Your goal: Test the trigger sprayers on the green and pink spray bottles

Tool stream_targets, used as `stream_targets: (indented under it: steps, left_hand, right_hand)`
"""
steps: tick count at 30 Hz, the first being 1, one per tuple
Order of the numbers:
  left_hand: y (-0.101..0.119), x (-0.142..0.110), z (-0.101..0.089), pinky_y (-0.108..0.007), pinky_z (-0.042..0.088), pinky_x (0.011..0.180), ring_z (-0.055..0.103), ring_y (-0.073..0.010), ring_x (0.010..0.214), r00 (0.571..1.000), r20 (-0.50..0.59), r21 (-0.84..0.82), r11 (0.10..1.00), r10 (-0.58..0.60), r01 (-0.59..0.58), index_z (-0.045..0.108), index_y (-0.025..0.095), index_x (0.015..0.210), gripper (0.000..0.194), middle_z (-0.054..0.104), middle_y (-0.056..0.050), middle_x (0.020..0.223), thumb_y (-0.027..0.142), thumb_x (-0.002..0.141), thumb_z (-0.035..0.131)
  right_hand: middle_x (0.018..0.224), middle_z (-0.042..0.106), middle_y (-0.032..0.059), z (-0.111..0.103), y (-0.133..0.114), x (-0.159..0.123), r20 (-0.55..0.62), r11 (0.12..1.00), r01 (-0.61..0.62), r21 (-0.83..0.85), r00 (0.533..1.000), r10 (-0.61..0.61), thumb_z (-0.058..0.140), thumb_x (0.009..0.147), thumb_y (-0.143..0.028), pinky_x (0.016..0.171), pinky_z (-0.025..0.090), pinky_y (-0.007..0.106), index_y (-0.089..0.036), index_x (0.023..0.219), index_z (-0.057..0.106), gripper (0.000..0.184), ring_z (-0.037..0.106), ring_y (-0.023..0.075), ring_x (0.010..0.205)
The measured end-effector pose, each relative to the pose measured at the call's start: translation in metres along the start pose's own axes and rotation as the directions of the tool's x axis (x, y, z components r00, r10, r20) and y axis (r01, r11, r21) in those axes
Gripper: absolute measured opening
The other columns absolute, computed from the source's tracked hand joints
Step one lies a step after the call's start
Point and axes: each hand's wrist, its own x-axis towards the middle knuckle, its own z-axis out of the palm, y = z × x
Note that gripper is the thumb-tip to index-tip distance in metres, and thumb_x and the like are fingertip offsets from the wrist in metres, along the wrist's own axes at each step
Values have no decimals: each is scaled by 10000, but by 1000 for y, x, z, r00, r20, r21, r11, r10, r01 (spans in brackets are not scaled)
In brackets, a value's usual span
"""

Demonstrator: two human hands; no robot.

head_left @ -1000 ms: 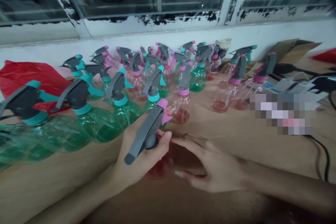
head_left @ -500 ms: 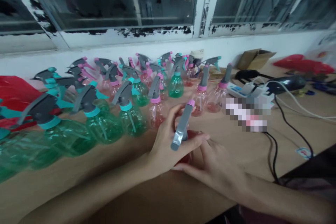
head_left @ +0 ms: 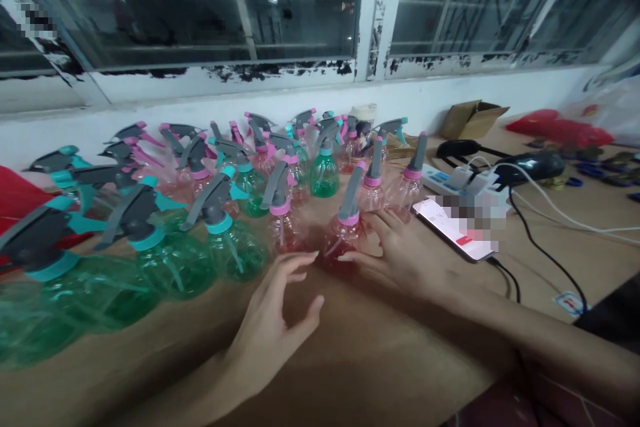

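A pink spray bottle [head_left: 344, 235] with a grey trigger head stands upright on the brown table [head_left: 380, 360], among the other bottles. My right hand [head_left: 407, 257] lies beside its right flank, fingers spread and touching its lower body. Just in front of the bottle, a little to its left, my left hand [head_left: 273, 327] hovers with fingers apart and holds nothing.
Several green bottles with teal heads [head_left: 165, 247] stand at the left, several pink ones [head_left: 285, 213] behind. A phone [head_left: 453, 227], a power strip [head_left: 450, 180] and black cables [head_left: 545, 253] lie at the right. A cardboard box [head_left: 473, 119] sits at the back.
My left hand has let go of the pink bottle's trigger head and drawn back. The bottle now stands in the row, farther from me. The camera view has turned right.
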Motion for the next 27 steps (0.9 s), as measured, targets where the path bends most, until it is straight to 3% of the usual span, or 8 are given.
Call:
stream_targets:
  steps: [3, 7, 11, 18, 24, 27]
  left_hand:
    - [-12, -11, 0, -370, 502, 818, 578, -173, 945, 998, 63, 74, 997, -7, 2, 432, 279, 1136, 347, 523, -18, 1144, 141, 827, 508]
    - [-21, -14, 5, -343, 514, 769, 592, -152, 873, 993, 114, 94, 995, 6, -17, 435, 285, 1115, 337, 545, -4, 1091, 114, 830, 489]
    - [-21, -11, 8, -351, 501, 808, 579, -155, 922, 988, 142, 84, 994, 57, -70, 460, 264, 1067, 288, 554, -6, 1054, 98, 832, 480]
    - [-24, -6, 15, -411, 483, 897, 543, -207, 1065, 963, 229, 205, 960, 141, -189, 501, 225, 1052, 261, 550, -54, 1124, 113, 816, 489]
    - [-29, -3, 22, -495, 419, 989, 409, -275, 1246, 918, 361, 316, 904, 166, -288, 473, 195, 1197, 370, 452, -114, 1338, 224, 831, 519]
    - [-32, -4, 26, -525, 394, 997, 344, -305, 1297, 895, 419, 375, 868, 154, -325, 455, 185, 1253, 411, 381, -138, 1407, 248, 850, 504]
  right_hand:
    - [1103, 608, 147, 5, 2, 11, 17, 999, -29, -20, 999, 29, 514, 799, -568, 823, 476, 443, -152, 1232, 440, 605, 564, 308, 1037]
    - [980, 663, 141, 7, -1, 21, 80, 990, -123, -73, 988, 128, 500, 822, -537, 638, 511, 388, -151, 1271, 400, 601, 646, 304, 861]
    - [912, 688, 128, 6, -8, 30, 148, 978, -162, -132, 972, 181, 489, 841, -500, 598, 501, 368, -164, 1283, 391, 563, 665, 296, 780]
    - [1108, 618, 176, 9, -11, 41, 124, 974, -117, -196, 982, 143, 522, 840, -459, 695, 514, 398, -112, 1284, 409, 575, 609, 318, 977]
    - [1176, 589, 162, 10, -11, 37, 75, 987, -113, -113, 990, 121, 535, 822, -470, 693, 522, 423, -160, 1324, 372, 611, 577, 330, 1043]
    - [1230, 566, 126, 2, -4, 31, 35, 993, -115, -39, 993, 116, 491, 850, -455, 702, 520, 401, -193, 1292, 428, 517, 604, 302, 1003]
